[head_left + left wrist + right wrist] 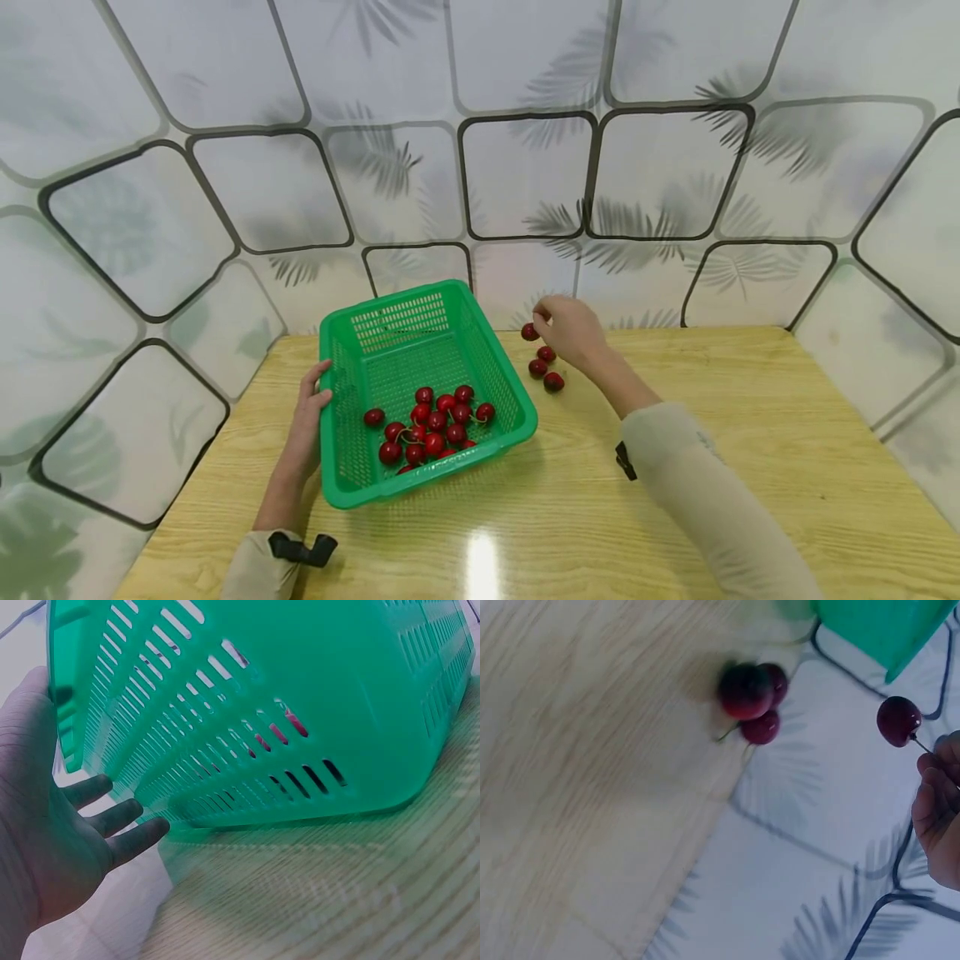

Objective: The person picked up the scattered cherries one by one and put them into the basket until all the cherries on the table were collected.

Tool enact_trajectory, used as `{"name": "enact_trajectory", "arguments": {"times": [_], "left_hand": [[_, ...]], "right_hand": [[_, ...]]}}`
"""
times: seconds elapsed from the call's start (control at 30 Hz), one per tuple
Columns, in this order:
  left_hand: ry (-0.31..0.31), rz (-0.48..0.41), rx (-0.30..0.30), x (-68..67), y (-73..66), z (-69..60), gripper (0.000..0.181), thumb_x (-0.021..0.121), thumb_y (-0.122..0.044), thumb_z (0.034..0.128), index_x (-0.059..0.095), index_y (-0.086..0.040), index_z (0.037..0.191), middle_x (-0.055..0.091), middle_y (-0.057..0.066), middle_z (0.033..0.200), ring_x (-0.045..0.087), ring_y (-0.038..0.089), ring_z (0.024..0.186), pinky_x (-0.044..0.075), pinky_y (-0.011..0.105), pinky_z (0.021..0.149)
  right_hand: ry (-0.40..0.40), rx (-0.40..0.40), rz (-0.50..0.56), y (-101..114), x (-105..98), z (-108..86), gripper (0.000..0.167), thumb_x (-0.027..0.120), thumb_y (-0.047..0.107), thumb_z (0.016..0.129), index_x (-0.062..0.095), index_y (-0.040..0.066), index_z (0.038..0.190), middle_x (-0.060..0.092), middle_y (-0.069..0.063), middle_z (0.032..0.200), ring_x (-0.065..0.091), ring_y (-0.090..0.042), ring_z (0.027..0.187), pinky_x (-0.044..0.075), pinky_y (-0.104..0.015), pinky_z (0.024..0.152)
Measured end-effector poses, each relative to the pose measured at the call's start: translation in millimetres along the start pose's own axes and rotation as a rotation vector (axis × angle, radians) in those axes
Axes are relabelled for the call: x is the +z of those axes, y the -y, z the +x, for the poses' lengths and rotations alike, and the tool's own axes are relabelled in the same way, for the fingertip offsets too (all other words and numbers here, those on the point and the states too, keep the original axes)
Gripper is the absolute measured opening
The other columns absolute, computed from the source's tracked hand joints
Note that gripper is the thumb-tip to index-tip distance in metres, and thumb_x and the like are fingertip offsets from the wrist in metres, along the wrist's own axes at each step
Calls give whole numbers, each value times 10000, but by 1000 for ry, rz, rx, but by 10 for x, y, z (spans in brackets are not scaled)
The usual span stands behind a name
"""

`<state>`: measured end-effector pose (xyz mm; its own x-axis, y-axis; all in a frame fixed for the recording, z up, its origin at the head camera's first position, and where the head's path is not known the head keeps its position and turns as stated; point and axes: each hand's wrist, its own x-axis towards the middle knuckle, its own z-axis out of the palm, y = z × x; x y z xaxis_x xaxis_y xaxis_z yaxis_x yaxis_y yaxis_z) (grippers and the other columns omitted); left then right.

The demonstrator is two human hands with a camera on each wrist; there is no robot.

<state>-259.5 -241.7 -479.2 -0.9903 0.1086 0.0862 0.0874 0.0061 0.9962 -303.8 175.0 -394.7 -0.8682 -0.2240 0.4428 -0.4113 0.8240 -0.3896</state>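
Note:
My left hand [306, 421] touches the left rim of a green plastic basket [517, 400]. In the left wrist view, its visible fingers [124, 819] lie fairly straight beside the slotted outer wall. Dark red cherries [435, 444], some with stems, are heaped toward the near side of the basket floor. My right hand [573, 333] is raised to the right of the basket. Between thumb and finger it pinches the stem of a cherry [898, 721], which hangs free. Three loose cherries [553, 382] lie close together on the table, just below that hand.
The light wooden table [615, 517] meets a pale wall covering [525, 179] with dark outlined shapes and leaf prints at its back edge. A black strap with a small device [303, 550] sits on the left wrist.

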Motion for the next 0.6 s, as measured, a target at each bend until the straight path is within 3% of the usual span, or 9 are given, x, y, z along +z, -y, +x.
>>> {"name": "enact_trajectory", "arguments": {"times": [0.27, 0.6], "left_hand": [[0, 3, -16, 3, -1, 2, 471, 278, -263, 1076, 205, -281, 1541, 166, 162, 1565, 472, 127, 1151, 483, 208, 847], [6, -1, 5, 1, -1, -5, 451, 284, -270, 1078, 219, -274, 1524, 175, 179, 1552, 484, 130, 1143, 495, 208, 837]], "right_hand": [[-80, -166, 56, 400, 72, 49, 164, 624, 37, 928, 725, 32, 1057, 724, -106, 918, 665, -236, 749, 508, -356, 605], [-10, -292, 26, 823, 283, -46, 114, 661, 56, 904, 721, 68, 1001, 737, -45, 912, 684, -158, 748, 529, -293, 610]]}}
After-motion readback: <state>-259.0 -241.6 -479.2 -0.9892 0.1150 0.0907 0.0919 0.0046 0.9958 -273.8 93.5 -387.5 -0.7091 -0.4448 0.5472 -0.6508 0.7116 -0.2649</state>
